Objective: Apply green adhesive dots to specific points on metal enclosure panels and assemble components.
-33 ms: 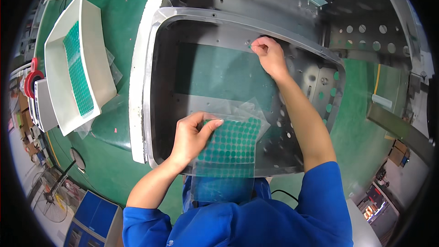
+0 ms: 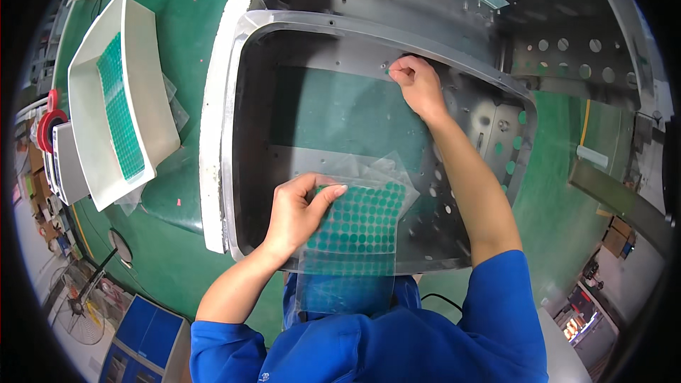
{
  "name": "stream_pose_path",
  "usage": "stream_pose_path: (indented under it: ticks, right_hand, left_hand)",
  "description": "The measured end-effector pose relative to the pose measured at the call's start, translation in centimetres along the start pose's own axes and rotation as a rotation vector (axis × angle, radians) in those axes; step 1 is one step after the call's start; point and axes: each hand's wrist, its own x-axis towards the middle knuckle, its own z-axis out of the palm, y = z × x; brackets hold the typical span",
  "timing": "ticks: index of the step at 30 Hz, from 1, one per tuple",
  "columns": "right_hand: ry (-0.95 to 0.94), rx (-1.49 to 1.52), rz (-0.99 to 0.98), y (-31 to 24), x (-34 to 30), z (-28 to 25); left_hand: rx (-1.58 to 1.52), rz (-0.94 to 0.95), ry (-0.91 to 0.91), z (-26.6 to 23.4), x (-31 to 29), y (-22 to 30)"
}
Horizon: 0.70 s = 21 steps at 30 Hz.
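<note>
Thumb and fingers of my left hand (image 2: 294, 213) are closed on the upper left edge of a clear sheet of round green stickers (image 2: 362, 223). The sheet hangs over the near rim of a metal housing (image 2: 234, 142), and loose clear film shows behind its top edge. My right hand (image 2: 420, 85) reaches into the housing in a closed pinch, its fingertips at the far part of the inner panel, beside a small hole. A small green dot (image 2: 389, 71) shows at those fingertips; its exact form is mostly hidden.
At the left stands a white plastic bin (image 2: 152, 99) with a green dotted sheet (image 2: 119, 106) inside. Red tape rolls (image 2: 51, 128) lie beyond it. A larger metal frame with holes (image 2: 567, 35) rises at the far right. A fan (image 2: 78, 305) stands lower left.
</note>
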Motion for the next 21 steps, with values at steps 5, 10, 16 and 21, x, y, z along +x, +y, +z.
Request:
stream_pose_path:
  ticks: [5,10,16,21]
  right_hand:
    - [-0.042,-0.083,0.039,-0.5,0.0,-0.2]
    - [-0.025,-0.146,0.051,-1.3,-0.2,-0.2]
    - [-0.028,-0.177,0.080,-1.4,-0.2,-0.1]
    - [-0.009,-0.187,0.058,-1.4,-0.2,0.1]
  left_hand:
    - [0.006,0.038,-0.017,0.0,0.3,0.3]
    - [0.000,0.014,-0.023,0.1,0.5,0.4]
    - [0.000,-0.013,-0.033,0.1,0.6,0.5]
    - [-0.009,0.008,-0.024,0.2,0.6,0.3]
